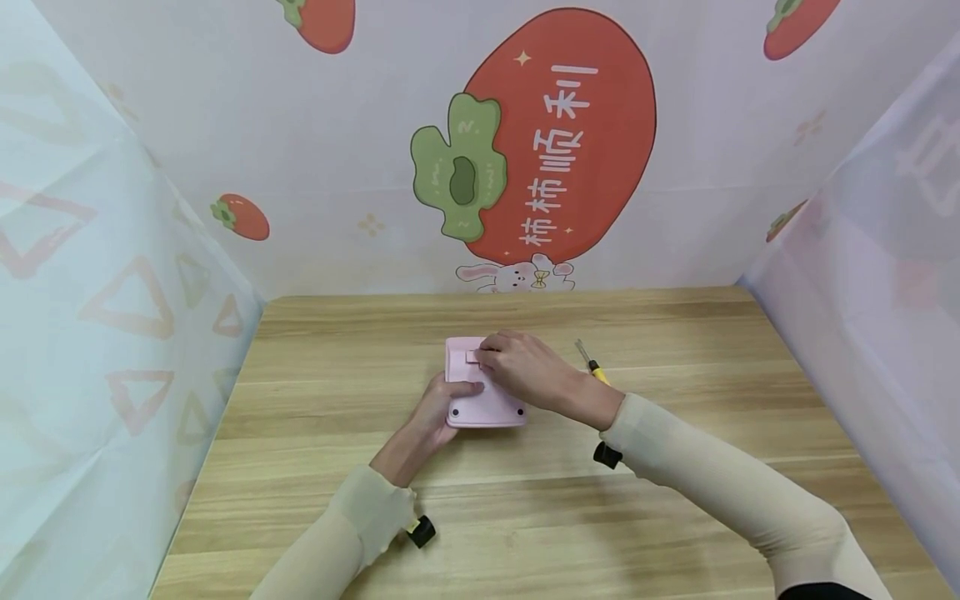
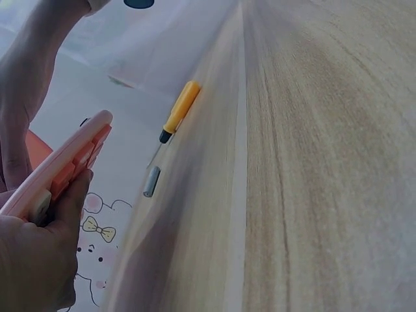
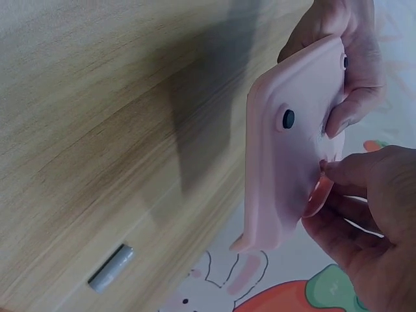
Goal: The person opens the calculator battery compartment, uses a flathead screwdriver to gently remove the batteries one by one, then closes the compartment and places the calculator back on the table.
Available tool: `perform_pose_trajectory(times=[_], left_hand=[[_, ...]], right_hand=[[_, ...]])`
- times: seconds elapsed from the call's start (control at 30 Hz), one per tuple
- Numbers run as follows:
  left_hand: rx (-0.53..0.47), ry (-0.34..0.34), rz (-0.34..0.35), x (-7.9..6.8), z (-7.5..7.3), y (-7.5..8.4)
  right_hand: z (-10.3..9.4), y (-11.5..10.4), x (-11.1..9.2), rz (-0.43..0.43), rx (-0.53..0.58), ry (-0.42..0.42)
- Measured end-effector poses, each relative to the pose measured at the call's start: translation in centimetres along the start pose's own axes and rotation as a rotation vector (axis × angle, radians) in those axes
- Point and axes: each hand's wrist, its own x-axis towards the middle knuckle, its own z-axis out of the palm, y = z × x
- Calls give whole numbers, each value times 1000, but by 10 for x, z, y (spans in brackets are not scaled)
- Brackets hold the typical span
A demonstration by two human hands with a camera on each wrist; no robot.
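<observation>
A pink calculator point(image 1: 487, 410) is held above the table, its back with dark round feet turned up. My left hand point(image 1: 435, 408) grips it by the left side, thumb lying across the back. Keys on its underside point(image 2: 80, 155) show in the left wrist view. At the far end of the back, my right hand point(image 1: 528, 368) pinches a small pink battery cover point(image 3: 320, 196) between thumb and fingers. That cover stands tilted at the opening in the right wrist view; the inside of the opening is mostly hidden by the fingers.
A screwdriver point(image 1: 597, 371) with a yellow handle lies on the wooden table point(image 1: 360, 333), right of the hands. A small grey battery point(image 2: 151, 182) lies close to its tip in the left wrist view. Printed cloth point(image 1: 337, 150) hangs behind the table and along both sides.
</observation>
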Motion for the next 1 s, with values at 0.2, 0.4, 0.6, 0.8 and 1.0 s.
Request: perform_pose_trajectory(times=[0.2,0.4,0.6,0.8,1.0], left_hand=[[6,3,-4,0,-2,-1],[13,2,-4,2,-2,-2],[15,-1,5,2,-2,-1],[24,2,1,2,-1,-2],[23,7,-3,2,-1,-3]], right_hand=[[0,-1,0,11,5,-13],[1,-1,1,22,6,1],[1,0,0,26,19,4],[2,1,0,33,25,9],[3,2,-1,28,41,-1]])
